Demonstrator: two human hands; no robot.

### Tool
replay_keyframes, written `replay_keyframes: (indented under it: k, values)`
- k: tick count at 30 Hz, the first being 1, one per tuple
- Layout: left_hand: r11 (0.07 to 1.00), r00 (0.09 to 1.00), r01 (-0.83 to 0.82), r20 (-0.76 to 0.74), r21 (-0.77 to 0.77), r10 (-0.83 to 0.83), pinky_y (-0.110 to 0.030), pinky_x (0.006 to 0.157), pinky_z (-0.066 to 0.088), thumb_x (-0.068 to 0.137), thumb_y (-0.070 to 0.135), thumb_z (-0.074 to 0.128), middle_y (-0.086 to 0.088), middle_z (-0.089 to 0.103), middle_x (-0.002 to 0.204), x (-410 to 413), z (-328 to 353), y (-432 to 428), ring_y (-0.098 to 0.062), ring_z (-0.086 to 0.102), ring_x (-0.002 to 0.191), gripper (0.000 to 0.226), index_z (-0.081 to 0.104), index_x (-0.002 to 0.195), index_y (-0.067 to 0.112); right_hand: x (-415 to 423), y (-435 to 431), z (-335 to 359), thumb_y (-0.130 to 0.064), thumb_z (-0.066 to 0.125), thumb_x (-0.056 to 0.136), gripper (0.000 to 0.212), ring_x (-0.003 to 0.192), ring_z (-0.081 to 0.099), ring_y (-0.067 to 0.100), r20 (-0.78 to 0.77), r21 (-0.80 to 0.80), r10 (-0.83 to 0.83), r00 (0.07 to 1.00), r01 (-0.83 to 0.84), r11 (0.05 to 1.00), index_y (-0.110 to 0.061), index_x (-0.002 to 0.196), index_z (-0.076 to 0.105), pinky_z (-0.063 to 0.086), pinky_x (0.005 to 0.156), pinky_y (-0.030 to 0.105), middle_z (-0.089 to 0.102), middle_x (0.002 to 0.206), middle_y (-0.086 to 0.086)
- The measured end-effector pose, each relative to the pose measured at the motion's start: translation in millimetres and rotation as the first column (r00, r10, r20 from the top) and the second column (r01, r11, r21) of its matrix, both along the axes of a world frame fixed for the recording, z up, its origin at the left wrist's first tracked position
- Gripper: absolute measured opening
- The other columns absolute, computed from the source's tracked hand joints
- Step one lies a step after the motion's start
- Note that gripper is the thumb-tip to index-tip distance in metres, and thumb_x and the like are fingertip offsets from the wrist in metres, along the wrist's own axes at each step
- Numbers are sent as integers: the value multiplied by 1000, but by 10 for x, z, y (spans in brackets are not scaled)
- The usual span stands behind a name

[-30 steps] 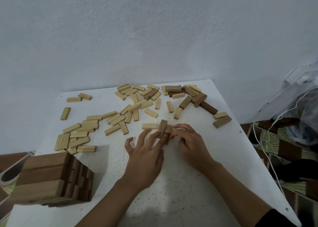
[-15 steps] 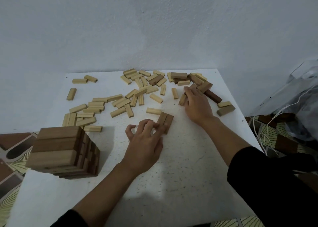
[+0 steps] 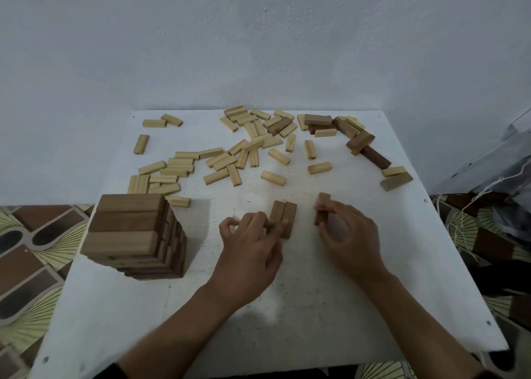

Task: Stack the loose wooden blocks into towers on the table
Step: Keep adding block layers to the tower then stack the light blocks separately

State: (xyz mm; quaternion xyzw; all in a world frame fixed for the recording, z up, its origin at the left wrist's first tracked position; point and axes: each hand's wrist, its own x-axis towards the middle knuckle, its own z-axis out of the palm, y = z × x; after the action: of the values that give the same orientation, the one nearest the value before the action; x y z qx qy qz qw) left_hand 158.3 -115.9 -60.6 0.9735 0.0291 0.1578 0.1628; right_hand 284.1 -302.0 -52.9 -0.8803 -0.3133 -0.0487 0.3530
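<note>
Pair of blocks: lay flat on the worktop, side by side, long axes pointing away from the person.
Left hand: bent fingertips rested on the pair's near end; grip unclear.
Right hand: pinched a third block right of the pair, parallel, apart, nearer than any other.
Tower: stood left of the pair.

1 head-worn camera looks forward and down, close over the table.

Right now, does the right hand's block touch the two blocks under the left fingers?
Apart: head view shows bare table between the held block and the pair.
</note>
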Motion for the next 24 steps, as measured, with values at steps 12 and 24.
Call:
replay_keyframes:
  k: [12, 24]
  values:
    - [959, 994, 1, -105, -284, -32, -30, 87, 44, 94, 37, 69, 12, 40, 120, -337, 10, 125, -18, 45, 104, 42, 57, 134, 36, -190, 199, 169, -19, 85, 76, 43, 109, 63, 8, -296, 135, 360, 885, -335, 933, -21, 116, 69, 54, 95, 27, 68, 114, -13]
    - [914, 958, -147, -284, -378, 37, -44, 101, 32, 75, 62, 63, 16, 38, 134, -31, 61, 231, -9, 36, 123, 74, 44, 142, 37, 204, 412, 226, -47, 90, 65, 88, 106, 41, -6, -369, -223, 431, 824, -528, 819, -24, 142, 52, 33, 88, 6, 47, 126, -14]
